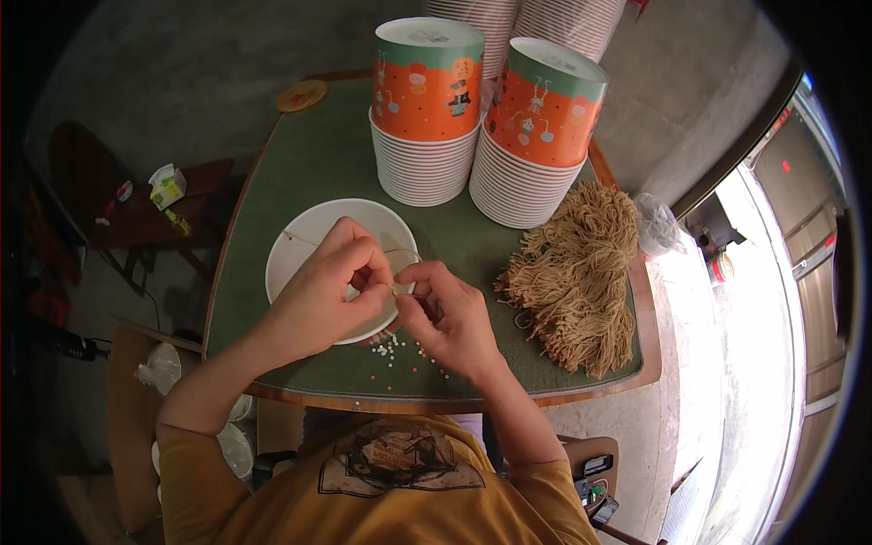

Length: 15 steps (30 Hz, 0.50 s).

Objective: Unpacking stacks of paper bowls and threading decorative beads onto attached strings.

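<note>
Both hands meet over the near right part of a round white paper tub, which stands open on the table. My left hand pinches a thin tan string between thumb and fingers. One length of it trails left to the tub's rim, and another loops behind the fingers toward the right. My right hand is closed in a pinch on the string, its fingertips almost touching the left ones. What lies exactly between the fingertips is too small to make out. Small white and pink beads lie scattered below the hands, beside the tub.
Two tall stacks of upside-down paper tubs, orange and green on top, stand at the back. A big bundle of tan strings covers the table's right side, with a clear plastic bag beside it. A wooden chair stands left.
</note>
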### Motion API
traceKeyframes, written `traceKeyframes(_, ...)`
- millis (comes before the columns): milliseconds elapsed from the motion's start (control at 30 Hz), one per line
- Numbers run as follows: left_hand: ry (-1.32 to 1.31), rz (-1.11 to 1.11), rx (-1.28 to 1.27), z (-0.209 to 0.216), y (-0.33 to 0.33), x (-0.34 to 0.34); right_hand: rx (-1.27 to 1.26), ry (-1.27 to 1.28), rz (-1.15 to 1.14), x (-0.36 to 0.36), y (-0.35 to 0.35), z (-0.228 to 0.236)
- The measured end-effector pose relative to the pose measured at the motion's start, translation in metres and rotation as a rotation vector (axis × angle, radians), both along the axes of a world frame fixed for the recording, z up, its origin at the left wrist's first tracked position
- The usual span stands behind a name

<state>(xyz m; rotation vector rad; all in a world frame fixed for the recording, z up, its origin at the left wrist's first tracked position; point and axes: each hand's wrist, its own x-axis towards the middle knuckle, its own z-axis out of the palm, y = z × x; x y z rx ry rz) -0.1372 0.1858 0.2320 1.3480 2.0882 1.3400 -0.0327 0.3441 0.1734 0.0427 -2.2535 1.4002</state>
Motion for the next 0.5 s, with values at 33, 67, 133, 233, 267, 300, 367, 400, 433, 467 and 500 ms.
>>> traceKeyframes(33,-0.001,-0.001,-0.002,0.001,0.0,0.001,0.009,-0.002,-0.005,0.0,0.0,-0.001)
traceKeyframes(67,0.037,-0.003,0.0,0.002,0.0,0.003,0.007,-0.004,-0.007,0.001,-0.001,-0.001)
traceKeyframes(133,0.074,-0.004,0.002,0.001,0.001,0.005,-0.099,0.051,-0.024,0.001,-0.004,0.001)
traceKeyframes(233,0.123,-0.023,0.022,-0.001,0.003,0.006,0.04,0.036,-0.021,0.007,-0.002,0.004)
traceKeyframes(267,0.115,-0.028,0.013,-0.001,0.004,0.007,0.04,0.037,-0.024,0.007,-0.003,0.002)
traceKeyframes(300,0.107,-0.033,0.005,-0.001,0.004,0.007,0.005,0.083,-0.045,0.006,-0.004,-0.003)
traceKeyframes(367,0.088,-0.034,-0.006,-0.003,0.004,0.008,-0.031,0.128,-0.066,0.006,-0.005,-0.007)
traceKeyframes(400,0.07,-0.032,-0.016,-0.003,0.004,0.008,-0.07,0.111,-0.054,0.007,-0.005,-0.008)
traceKeyframes(433,0.069,-0.033,-0.016,-0.004,0.004,0.009,-0.108,0.094,-0.042,0.008,-0.006,-0.009)
traceKeyframes(467,0.024,-0.037,-0.043,-0.004,0.004,0.009,-0.108,0.094,-0.043,0.008,-0.006,-0.01)
traceKeyframes(500,-0.022,-0.041,-0.07,-0.004,0.005,0.01,-0.141,0.078,-0.047,0.008,-0.007,-0.012)
